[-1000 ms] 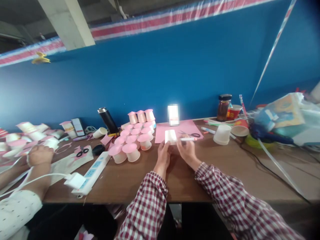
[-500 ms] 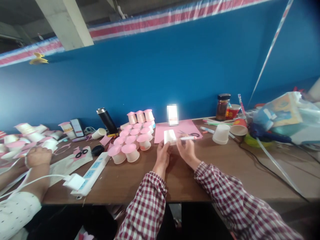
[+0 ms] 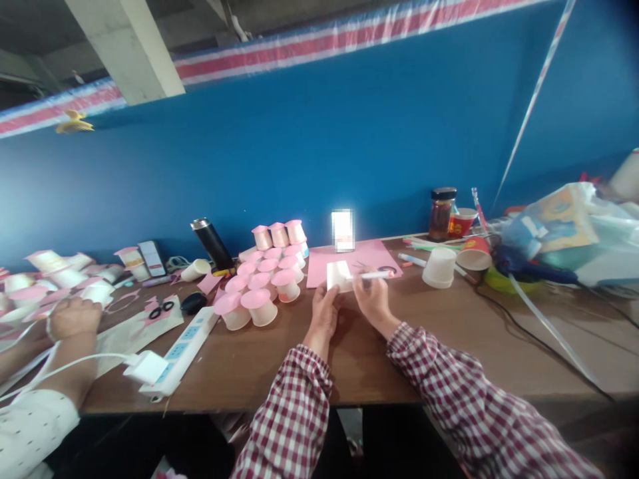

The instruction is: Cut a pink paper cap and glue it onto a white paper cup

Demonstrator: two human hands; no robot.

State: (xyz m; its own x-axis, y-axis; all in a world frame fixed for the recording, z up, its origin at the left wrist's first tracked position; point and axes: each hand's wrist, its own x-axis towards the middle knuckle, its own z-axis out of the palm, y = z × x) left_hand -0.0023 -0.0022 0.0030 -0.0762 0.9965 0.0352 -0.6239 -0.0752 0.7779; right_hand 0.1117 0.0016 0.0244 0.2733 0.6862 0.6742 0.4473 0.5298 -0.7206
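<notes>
My left hand (image 3: 324, 313) holds a small white paper cup (image 3: 339, 275) tipped on its side above the brown table (image 3: 279, 366). My right hand (image 3: 372, 298) grips a white marker (image 3: 375, 274) whose tip lies against the cup. Just beyond the hands lies a pink paper sheet (image 3: 372, 254) with scissors (image 3: 387, 269) on it. To the left stands a cluster of several upside-down cups with pink discs (image 3: 262, 283).
A white power strip (image 3: 182, 346) with a plug lies at the left front. Another person's hand (image 3: 74, 318) works at the far left among cups and black scissors (image 3: 162, 309). A black flask (image 3: 212, 243), a jar (image 3: 440, 213), an upturned white cup (image 3: 440, 267) and bags (image 3: 564, 233) stand behind.
The camera view has drifted slightly; my hands keep the cup and marker in almost the same place. The other person's hand shifted a little.
</notes>
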